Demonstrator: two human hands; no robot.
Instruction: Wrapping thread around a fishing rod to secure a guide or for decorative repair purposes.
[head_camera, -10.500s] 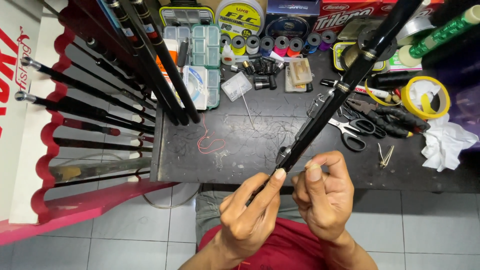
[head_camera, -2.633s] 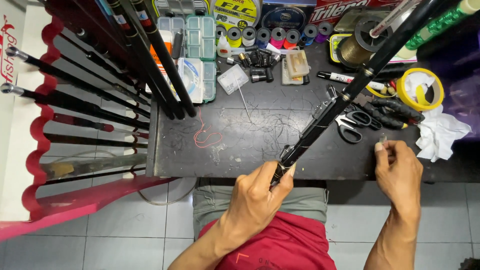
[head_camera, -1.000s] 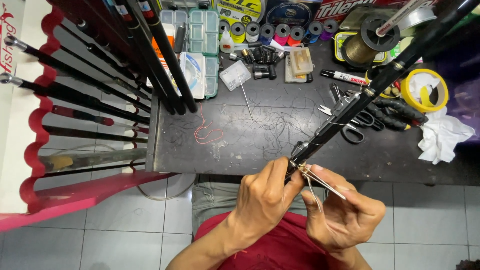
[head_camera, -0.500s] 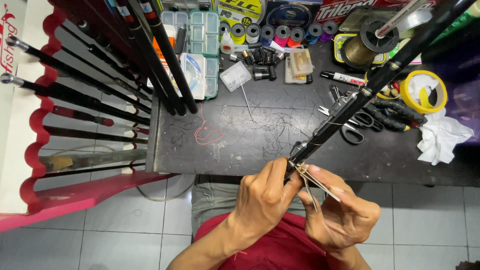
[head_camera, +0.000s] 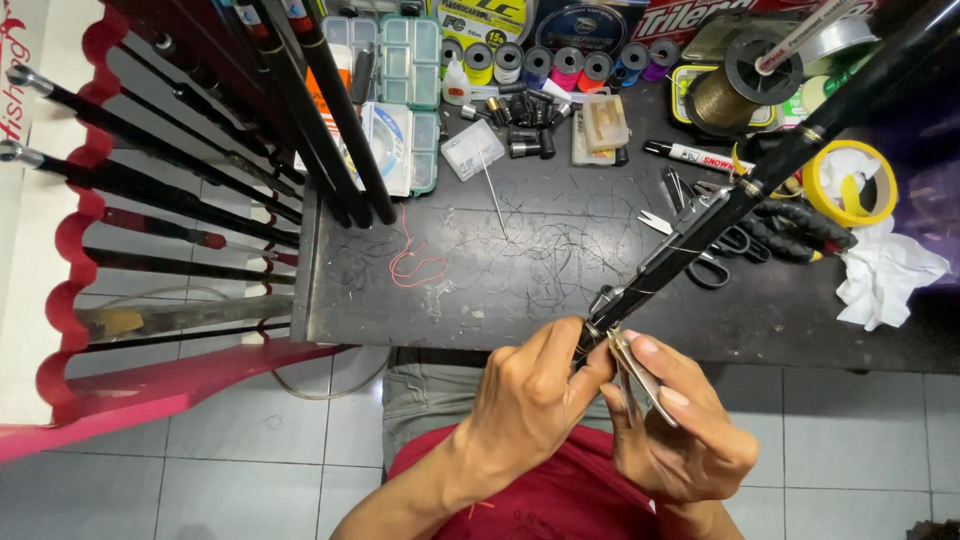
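My left hand (head_camera: 535, 395) grips the lower end of a long black fishing rod (head_camera: 760, 175) that slants up to the right over the dark worktable (head_camera: 520, 290). A thin line runs along the rod. My right hand (head_camera: 680, 435) holds small metal clippers (head_camera: 640, 378), with their tip at the rod's end right beside my left fingers. Both hands sit at the table's near edge, above my lap.
Scissors (head_camera: 715, 255) and pliers (head_camera: 800, 225) lie under the rod. A yellow tape roll (head_camera: 850, 185), white tissue (head_camera: 890, 275), thread spools (head_camera: 570, 62), tackle boxes (head_camera: 405, 100), a marker (head_camera: 695, 157) and a red line scrap (head_camera: 415, 265) litter the table. A red rack (head_camera: 70, 250) of rods stands left.
My right hand earlier reached to the table's right side, then came back with the clippers to the rod's end. Over the last second both hands stay nearly still.
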